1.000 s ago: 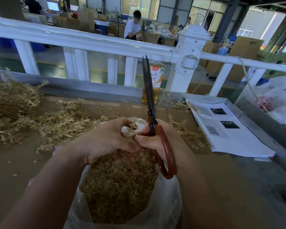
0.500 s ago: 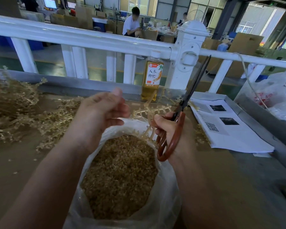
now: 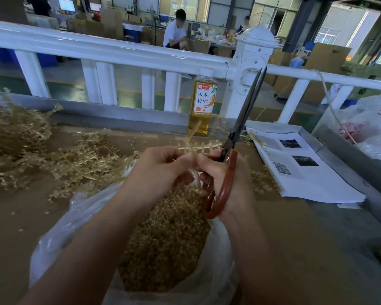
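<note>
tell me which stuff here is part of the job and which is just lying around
In use: scissors in the right hand; branched strip pinched by the left hand; clear bag of cut pieces; pile of uncut strips.
Lying about: drink bottle; printed sheets; white bags at the right.

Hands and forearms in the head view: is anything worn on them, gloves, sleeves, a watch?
Nothing worn shows. The left hand and right hand are bare, with no gloves, rings or tape in sight. The left forearm and right forearm run bare to the picture's bottom edge: no sleeves, watch or wristband.
</note>
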A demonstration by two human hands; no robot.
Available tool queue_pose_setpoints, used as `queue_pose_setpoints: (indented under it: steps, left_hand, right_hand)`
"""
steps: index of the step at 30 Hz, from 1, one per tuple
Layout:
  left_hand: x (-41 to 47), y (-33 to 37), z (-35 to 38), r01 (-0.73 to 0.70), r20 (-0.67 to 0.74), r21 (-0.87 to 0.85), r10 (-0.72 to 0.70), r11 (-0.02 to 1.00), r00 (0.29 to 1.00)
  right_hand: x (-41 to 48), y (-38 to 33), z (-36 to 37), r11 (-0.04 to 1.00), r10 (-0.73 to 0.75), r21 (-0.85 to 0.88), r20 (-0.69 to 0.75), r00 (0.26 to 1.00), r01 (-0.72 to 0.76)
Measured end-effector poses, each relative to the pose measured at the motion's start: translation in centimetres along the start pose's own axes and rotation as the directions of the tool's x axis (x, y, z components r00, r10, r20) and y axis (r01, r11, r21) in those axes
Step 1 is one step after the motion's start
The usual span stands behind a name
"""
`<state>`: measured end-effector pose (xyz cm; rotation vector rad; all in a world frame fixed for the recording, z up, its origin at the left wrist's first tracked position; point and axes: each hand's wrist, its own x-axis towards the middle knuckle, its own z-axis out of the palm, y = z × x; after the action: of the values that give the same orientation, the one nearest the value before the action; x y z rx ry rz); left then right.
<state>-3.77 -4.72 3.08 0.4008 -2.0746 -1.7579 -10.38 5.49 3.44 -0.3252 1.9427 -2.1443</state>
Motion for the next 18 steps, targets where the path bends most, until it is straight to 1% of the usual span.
queue_pose_setpoints:
  steps: [1, 2, 4, 5, 6, 8, 10, 11, 13, 15, 16, 18]
  left_hand:
    - [0.0, 0.0, 0.1, -0.017, -0.055, -0.007, 0.017, 1.0, 0.998]
    - [-0.1, 0.0, 0.1, -0.058, -0.14, 0.026, 0.061, 0.998, 0.988]
    - [0.0, 0.1, -0.1, -0.147, -0.323, 0.16, 0.193, 0.976, 0.927]
    - [0.1, 0.2, -0.4, -0.175, -0.355, 0.194, 0.236, 0.965, 0.905]
    - [0.1, 0.3, -0.6, -0.173, -0.35, 0.213, 0.24, 0.962, 0.906]
    - [0.3, 0.4, -1.0, -0.124, -0.25, 0.221, 0.179, 0.967, 0.952]
    - [0.3, 0.5, -1.3, -0.093, -0.133, 0.183, 0.118, 0.979, 0.984]
    - [0.2, 0.5, -1.4, -0.072, -0.125, 0.16, 0.093, 0.984, 0.988]
    - [0.2, 0.6, -1.6, -0.005, -0.138, 0.078, 0.016, 0.997, 0.99]
    - [0.2, 0.8, -1.5, 0.057, -0.113, -0.021, -0.059, 0.998, 0.992]
    - [0.2, 0.8, -1.4, 0.087, -0.08, -0.038, -0.09, 0.996, 0.993]
    - [0.2, 0.8, -1.2, 0.121, 0.005, 0.024, -0.122, 0.992, 0.993]
  right_hand:
    - [0.0, -0.1, 0.0, 1.0, -0.002, -0.021, -0.001, 1.0, 0.002]
    - [0.0, -0.1, 0.0, 0.999, -0.003, -0.039, -0.001, 1.0, 0.003]
    - [-0.1, -0.2, -0.1, 0.999, 0.001, -0.054, -0.006, 1.0, -0.001]
    - [-0.1, -0.2, -0.1, 0.998, 0.001, -0.059, -0.008, 1.0, -0.002]
    - [-0.2, -0.3, -0.1, 0.998, -0.002, -0.06, -0.002, 1.0, 0.002]
    - [-0.4, -0.3, -0.2, 0.998, -0.016, -0.057, 0.037, 0.999, 0.018]
    - [-0.7, -0.3, -0.1, 0.996, -0.044, -0.068, 0.071, 0.997, 0.049]
    - [-0.8, -0.3, -0.1, 0.996, -0.062, -0.064, 0.072, 0.995, 0.067]
    - [-0.9, -0.2, 0.0, 0.995, -0.091, -0.038, 0.036, 0.995, 0.092]
    - [-0.7, -0.1, 0.1, 0.995, -0.092, 0.02, -0.041, 0.995, 0.093]
    - [-0.5, -0.1, 0.1, 0.994, -0.088, 0.062, -0.076, 0.993, 0.093]
    - [-0.4, 0.1, 0.1, 0.987, -0.084, 0.124, -0.122, 0.989, 0.099]
